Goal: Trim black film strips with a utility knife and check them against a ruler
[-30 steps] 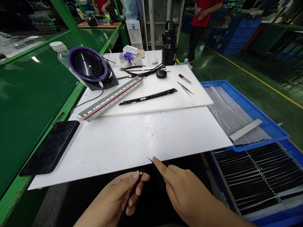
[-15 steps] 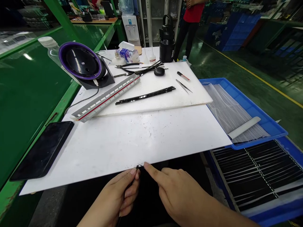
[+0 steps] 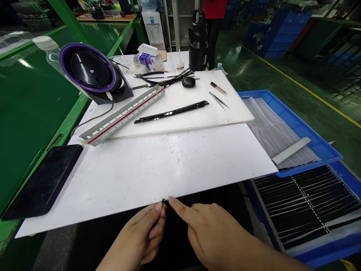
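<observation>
My left hand pinches a small black piece between thumb and fingers at the front edge of the white tabletop. Beside it, my right hand has its index finger stretched out over the fingertips of the left, the other fingers curled under. A thin dark tip shows by that index finger; whatever the curled fingers hold is hidden. Farther back, a bundle of black strips lies on a white foam board, with tweezers and a marker-like tube to its right.
A grey slotted rail lies slanted at the left, near a purple-rimmed fan and a phone. Pliers, a black case and a black bottle stand behind. Blue trays flank the right. A person in red is beyond.
The camera view has shifted slightly. My right index fingertip has moved a little left and down, closer to the black piece. My left hand keeps its pinch.
</observation>
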A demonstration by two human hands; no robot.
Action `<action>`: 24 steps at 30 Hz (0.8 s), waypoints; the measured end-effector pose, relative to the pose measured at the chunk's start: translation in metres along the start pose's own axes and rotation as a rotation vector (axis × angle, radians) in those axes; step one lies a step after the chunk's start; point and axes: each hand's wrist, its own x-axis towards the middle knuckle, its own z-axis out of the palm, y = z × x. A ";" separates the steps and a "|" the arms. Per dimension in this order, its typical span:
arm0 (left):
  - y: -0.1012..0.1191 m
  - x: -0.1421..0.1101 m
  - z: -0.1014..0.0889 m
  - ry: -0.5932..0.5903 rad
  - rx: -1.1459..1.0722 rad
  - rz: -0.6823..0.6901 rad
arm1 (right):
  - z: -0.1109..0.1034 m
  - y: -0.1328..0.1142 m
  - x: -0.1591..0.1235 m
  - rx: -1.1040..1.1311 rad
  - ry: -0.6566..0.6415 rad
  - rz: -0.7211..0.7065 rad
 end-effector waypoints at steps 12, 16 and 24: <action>0.001 0.000 0.001 -0.008 0.016 -0.004 | -0.002 -0.005 0.000 -0.104 -0.030 0.043; 0.002 0.000 0.003 0.004 0.023 -0.008 | -0.001 -0.006 -0.001 -0.115 -0.012 0.037; 0.003 0.001 0.000 -0.019 0.031 0.015 | 0.000 -0.004 0.000 -0.152 0.051 -0.013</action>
